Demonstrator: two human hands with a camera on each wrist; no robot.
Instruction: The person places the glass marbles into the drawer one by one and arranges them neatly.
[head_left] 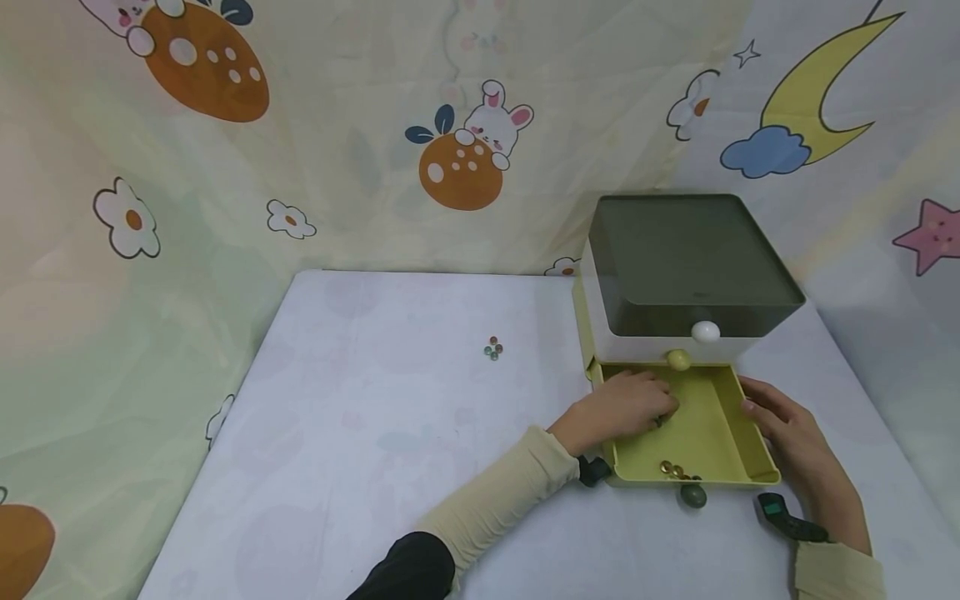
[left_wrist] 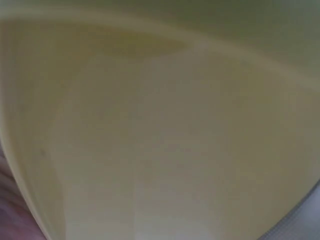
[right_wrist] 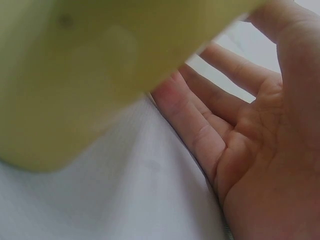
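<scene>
Yellow-green drawer (head_left: 701,429): standing pulled out. Left hand (head_left: 626,406): reaching inside drawer; grasp hidden, cannot tell. Right hand (head_left: 797,440): resting ungrasping, fingers extended, against drawer's right side. Beads (head_left: 677,471): lying inside drawer's front.

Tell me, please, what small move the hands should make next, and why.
I would probably shift the left hand toward the small, round, shiny gold beads, because they lie at the front of the open yellow-green plastic drawer, the left hand is inside it, and the right hand is at its right side.
</scene>
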